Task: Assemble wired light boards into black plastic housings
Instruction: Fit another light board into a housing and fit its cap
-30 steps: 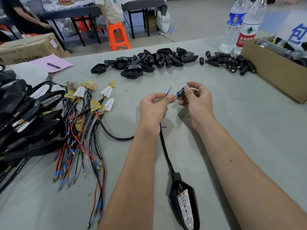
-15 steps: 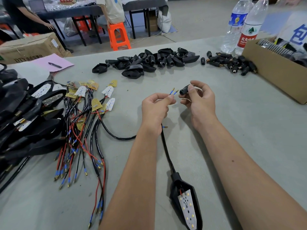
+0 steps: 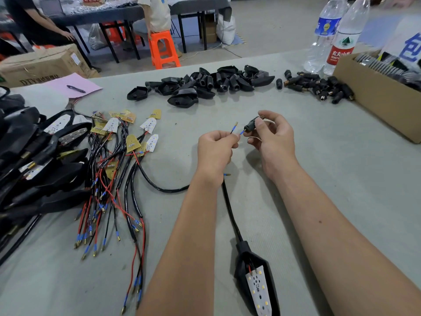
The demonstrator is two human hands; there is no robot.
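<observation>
Head view: left hand (image 3: 215,149) pinches the two blue-tipped wire ends (image 3: 237,128); right hand (image 3: 271,137) pinches a small black connector (image 3: 251,124) by its far end. One tip now sits at the connector's mouth, where half a second ago there was a gap, so threading is probably starting. Housing (image 3: 271,277) with its light board (image 3: 258,290) lies near, between the forearms, its cable (image 3: 230,210) running up to the left hand; it has barely moved.
</observation>
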